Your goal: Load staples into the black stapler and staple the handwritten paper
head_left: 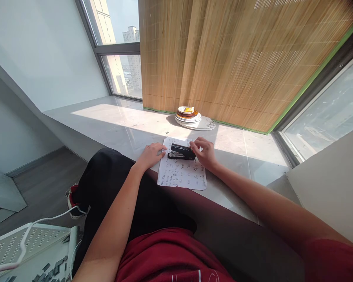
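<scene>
A black stapler (181, 152) lies on its side across the upper part of a sheet of paper (182, 176) covered in handwriting. My right hand (205, 152) is closed at the stapler's right end, its curled fingers and thumb against the black body. At the sheet's left edge rests my left hand (151, 156), fingers stretched out over the paper's margin and pointing at the stapler's other end. The paper sits on a pale tiled window sill (120, 133), close to its front edge.
A stack of plates (188, 117) with a small yellow item on top stands on the sill by the bamboo blind (223, 58). Two tiny dark bits lie left of the paper. At lower left a white perforated basket (14, 243) holds dark pieces; a white cable (26, 235) crosses it.
</scene>
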The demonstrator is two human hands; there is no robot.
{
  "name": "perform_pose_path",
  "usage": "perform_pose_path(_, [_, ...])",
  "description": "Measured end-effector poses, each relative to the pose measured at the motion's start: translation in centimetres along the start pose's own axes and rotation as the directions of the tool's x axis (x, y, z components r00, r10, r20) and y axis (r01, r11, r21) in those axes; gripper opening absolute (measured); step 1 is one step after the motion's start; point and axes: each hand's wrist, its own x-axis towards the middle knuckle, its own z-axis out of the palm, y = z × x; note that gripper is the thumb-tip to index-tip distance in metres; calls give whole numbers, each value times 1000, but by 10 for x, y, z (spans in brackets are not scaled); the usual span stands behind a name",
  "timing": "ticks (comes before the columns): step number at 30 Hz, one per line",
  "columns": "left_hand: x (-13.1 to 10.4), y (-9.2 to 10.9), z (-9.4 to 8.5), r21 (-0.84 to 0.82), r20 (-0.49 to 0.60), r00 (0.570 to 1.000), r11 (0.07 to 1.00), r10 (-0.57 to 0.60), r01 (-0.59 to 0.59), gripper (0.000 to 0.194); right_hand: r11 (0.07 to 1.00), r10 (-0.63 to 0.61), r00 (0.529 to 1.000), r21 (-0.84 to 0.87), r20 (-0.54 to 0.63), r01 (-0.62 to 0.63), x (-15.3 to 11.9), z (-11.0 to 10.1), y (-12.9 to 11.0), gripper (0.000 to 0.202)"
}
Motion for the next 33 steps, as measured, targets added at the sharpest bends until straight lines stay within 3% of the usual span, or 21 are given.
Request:
perform_pose_path(3, [-1, 1, -1, -3, 8, 1000, 1000, -4, 4, 32, 1000, 11, 999, -6, -49, -11, -1, -3, 1, 49])
perform_pose_path(8, [-1, 1, -1, -5, 6, 1000, 1000, -3, 3, 32, 999, 43, 999, 30, 14, -43, -1, 1, 4, 51])
perform_pose_path(14, [-1, 1, -1, -1, 9, 1000, 1000, -7, 7, 31, 998, 56, 996, 16, -67, -55, -1, 0, 4, 49])
perform_pose_path(33, [-1, 0, 0, -3, 9, 1000, 1000, -12, 12, 33, 996, 90, 993, 23, -71, -89, -1, 1, 3, 42])
